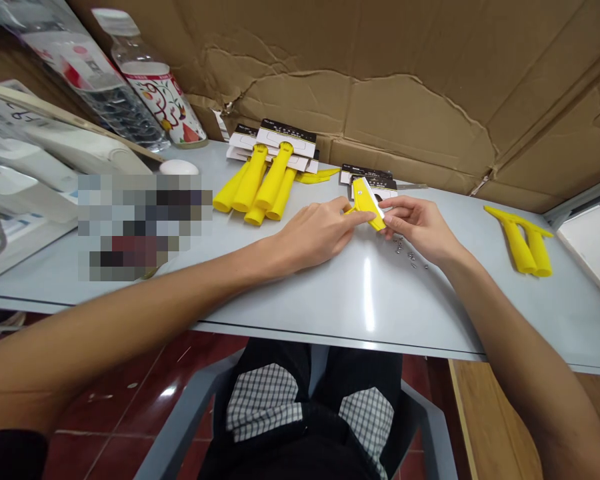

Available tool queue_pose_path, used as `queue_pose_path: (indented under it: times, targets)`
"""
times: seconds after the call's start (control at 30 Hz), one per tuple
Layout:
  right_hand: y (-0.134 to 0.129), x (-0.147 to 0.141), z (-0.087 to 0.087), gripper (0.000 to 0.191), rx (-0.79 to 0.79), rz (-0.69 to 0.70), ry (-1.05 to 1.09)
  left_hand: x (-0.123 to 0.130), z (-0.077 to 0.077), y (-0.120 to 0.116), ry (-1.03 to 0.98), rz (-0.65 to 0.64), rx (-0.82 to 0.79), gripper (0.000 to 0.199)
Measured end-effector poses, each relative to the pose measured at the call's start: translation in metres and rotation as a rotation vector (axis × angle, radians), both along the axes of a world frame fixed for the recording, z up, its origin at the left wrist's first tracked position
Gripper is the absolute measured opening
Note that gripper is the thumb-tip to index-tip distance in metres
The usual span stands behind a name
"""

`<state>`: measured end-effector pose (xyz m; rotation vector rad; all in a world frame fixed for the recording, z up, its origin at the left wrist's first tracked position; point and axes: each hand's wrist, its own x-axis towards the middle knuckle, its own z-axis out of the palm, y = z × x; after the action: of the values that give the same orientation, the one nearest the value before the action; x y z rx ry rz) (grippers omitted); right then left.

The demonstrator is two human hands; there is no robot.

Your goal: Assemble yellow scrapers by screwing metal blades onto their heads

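Behind the far edge of the pale, glossy worktop (300,300) stands creased brown cardboard (420,87). Below its near edge are a grey chair (180,427) and dark red floor tiles (135,380), with wooden boards (500,413) toward the near right corner. Light glares off worktop and tiles.

Grey table (300,297) bearing yellow handles (275,177), bottles (165,100), small screws (411,256).

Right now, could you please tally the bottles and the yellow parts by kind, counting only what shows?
Bottles: 2
Yellow handles in the carded bunch: 5
Yellow handles at the far right: 2
Yellow piece at the hands: 1
Total: 10
Flat yellow parts behind the bunch and under the right handles overlap, so I left them out.
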<state>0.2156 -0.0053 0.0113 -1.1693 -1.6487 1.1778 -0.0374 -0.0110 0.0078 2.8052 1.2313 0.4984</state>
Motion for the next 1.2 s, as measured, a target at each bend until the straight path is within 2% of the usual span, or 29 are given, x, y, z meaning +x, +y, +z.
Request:
queue_pose_path:
  times: [0.17,0.27,0.37,0.43,0.5,0.57,0.7,0.8,0.9,1.03,1.2]
  targets:
    - [0.001,0.0,-0.002,0.048,-0.046,0.014,0.035,-0.002,0.006,-0.003,0.053,0.034,0.005,0.057]
    - [0.001,0.005,0.003,0.041,0.003,0.005,0.086,-0.003,0.005,0.004,-0.152,-0.013,-0.076,0.056]
    - [0.003,0.017,0.013,0.035,0.206,-0.116,-0.095,-0.002,0.003,0.012,-0.528,-0.117,-0.338,0.05]
    - [0.004,0.028,0.019,0.029,0.382,-0.201,-0.363,0.0,0.003,0.016,-0.731,-0.201,-0.599,0.052]
    - [0.006,0.037,0.022,0.02,0.479,-0.194,-0.61,0.001,0.002,0.017,-0.86,-0.268,-0.818,0.055]
    - [0.006,0.043,0.024,0.016,0.457,-0.109,-0.757,0.003,-0.001,0.018,-0.947,-0.287,-0.952,0.056]
    - [0.003,0.046,0.027,0.013,0.307,0.041,-0.862,0.007,-0.013,0.022,-1.049,-0.225,-1.114,0.053]
    - [-0.001,0.043,0.031,0.009,0.203,0.134,-0.87,0.009,-0.022,0.026,-1.092,-0.21,-1.157,0.054]
    - [-0.005,0.041,0.033,0.006,0.142,0.182,-0.859,0.01,-0.029,0.027,-1.099,-0.291,-1.142,0.059]
    - [-0.007,0.038,0.033,0.005,0.119,0.17,-0.899,0.01,-0.033,0.026,-1.096,-0.367,-1.099,0.058]
    - [-0.005,0.036,0.026,0.01,0.125,0.154,-0.914,0.01,-0.03,0.023,-1.08,-0.325,-1.077,0.056]
